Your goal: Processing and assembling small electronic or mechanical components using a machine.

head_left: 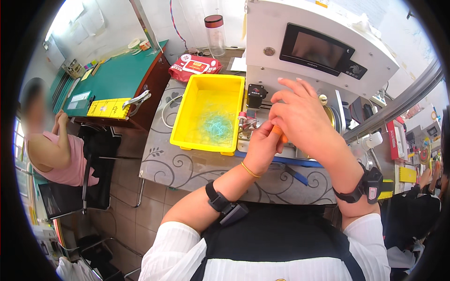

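Observation:
In front of a white machine [323, 42], my two hands meet close together. My left hand [263, 147] is closed, its thumb and fingers pressed together; what they hold is hidden. My right hand [304, 114] arches over it from the right, with the upper fingers raised and bent and the lower fingertips against my left hand. A small orange piece [278, 131] shows between the hands; whether it is a finger cover or something held, I cannot make out. Beside my left hand stands a yellow plastic bin [184, 126] with a tangle of thin teal strands [218, 126] inside.
The machine carries a dark screen [318, 49] and a black motor-like block [256, 96]. A red wipes pack [194, 67] and a clear bottle with a dark red lid [215, 37] are behind the bin. A seated person in pink [63, 154] is at a green-topped desk [117, 70], left.

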`<state>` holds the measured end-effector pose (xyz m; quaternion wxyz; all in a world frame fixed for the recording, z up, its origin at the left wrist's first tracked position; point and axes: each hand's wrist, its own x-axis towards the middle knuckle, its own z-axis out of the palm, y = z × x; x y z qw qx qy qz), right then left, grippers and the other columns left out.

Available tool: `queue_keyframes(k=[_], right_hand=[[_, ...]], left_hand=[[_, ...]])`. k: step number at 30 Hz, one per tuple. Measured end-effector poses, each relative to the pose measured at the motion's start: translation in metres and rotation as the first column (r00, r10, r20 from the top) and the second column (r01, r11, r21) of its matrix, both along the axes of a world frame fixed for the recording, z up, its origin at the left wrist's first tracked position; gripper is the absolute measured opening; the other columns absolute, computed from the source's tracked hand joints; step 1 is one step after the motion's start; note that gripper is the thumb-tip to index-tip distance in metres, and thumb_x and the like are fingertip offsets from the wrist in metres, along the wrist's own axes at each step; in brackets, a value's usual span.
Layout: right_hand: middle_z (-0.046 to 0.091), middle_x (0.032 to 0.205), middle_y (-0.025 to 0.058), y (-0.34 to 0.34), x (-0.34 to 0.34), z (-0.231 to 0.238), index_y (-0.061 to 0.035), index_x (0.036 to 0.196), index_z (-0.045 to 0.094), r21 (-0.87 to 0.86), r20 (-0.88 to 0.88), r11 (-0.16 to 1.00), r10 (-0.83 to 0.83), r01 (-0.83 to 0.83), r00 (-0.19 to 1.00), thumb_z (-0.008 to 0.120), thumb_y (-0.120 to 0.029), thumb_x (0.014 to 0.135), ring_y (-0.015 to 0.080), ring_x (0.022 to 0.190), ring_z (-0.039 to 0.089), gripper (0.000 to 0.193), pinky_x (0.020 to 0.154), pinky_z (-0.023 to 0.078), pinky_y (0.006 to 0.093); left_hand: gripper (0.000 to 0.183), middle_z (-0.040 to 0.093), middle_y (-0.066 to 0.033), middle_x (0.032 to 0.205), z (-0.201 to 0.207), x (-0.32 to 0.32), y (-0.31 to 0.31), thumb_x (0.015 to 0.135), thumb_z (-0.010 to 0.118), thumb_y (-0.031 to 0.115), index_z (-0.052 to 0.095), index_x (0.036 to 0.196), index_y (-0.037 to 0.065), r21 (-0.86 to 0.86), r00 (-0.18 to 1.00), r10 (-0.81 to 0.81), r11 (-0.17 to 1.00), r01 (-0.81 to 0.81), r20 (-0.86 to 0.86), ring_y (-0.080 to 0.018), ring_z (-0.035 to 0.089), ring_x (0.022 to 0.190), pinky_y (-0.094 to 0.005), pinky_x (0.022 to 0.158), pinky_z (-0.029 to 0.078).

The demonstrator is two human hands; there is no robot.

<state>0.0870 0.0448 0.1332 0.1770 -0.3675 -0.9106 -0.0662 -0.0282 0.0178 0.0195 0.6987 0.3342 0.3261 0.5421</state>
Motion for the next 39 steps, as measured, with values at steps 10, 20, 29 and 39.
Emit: queue_keyframes(k=[10, 20, 29, 39], right_hand=[[0.060, 0.098, 0.0025, -0.060, 0.024, -0.006, -0.0088, 0.079, 0.062, 0.103, -0.264, 0.982, -0.127, 0.159, 0.956, 0.072, -0.006, 0.073, 0.0262, 0.121, 0.050, 0.012, 0.108, 0.030, 0.0518], [0.060, 0.101, 0.0021, -0.057, 0.036, -0.003, -0.0105, 0.096, 0.067, 0.028, -0.216, 0.969, -0.236, 0.247, 0.948, 0.076, -0.012, 0.073, 0.0247, 0.114, 0.053, 0.025, 0.108, 0.029, 0.0523], [0.056, 0.088, 0.0023, -0.038, 0.018, -0.002, -0.0106, 0.090, 0.069, 0.148, -0.139, 0.947, -0.267, 0.286, 0.954, 0.075, -0.008, 0.071, 0.0233, 0.099, 0.054, 0.020, 0.108, 0.029, 0.0506], [0.057, 0.087, 0.0032, -0.031, -0.002, -0.006, -0.0095, 0.081, 0.065, 0.198, -0.074, 0.951, -0.226, 0.237, 0.971, 0.073, -0.009, 0.072, 0.0236, 0.099, 0.055, 0.013, 0.107, 0.030, 0.0495]], left_hand=[[0.033, 0.065, -0.0015, 0.099, 0.012, -0.028, -0.017, 0.099, 0.055, 0.025, 0.057, 0.127, 0.006, -0.068, 0.860, -0.418, 0.888, 0.455, 0.291, -0.0069, 0.062, 0.073, -0.0163, 0.055, 0.042], [0.016, 0.060, 0.0028, 0.090, 0.002, -0.021, -0.009, 0.095, 0.063, 0.021, 0.061, 0.106, 0.008, -0.060, 0.985, -0.147, 0.988, 0.142, -0.092, -0.0055, 0.052, 0.067, -0.0201, 0.057, 0.038], [0.016, 0.059, 0.0045, 0.090, 0.004, -0.003, 0.004, 0.096, 0.062, 0.021, 0.061, 0.109, 0.012, -0.223, 0.954, -0.060, 0.966, 0.129, 0.293, -0.0062, 0.052, 0.074, -0.0222, 0.066, 0.041], [0.025, 0.063, 0.0046, 0.103, 0.005, -0.030, -0.002, 0.099, 0.056, 0.026, 0.060, 0.118, 0.011, -0.093, 0.942, -0.281, 0.949, 0.301, 0.185, -0.0060, 0.060, 0.088, -0.0215, 0.075, 0.046]])
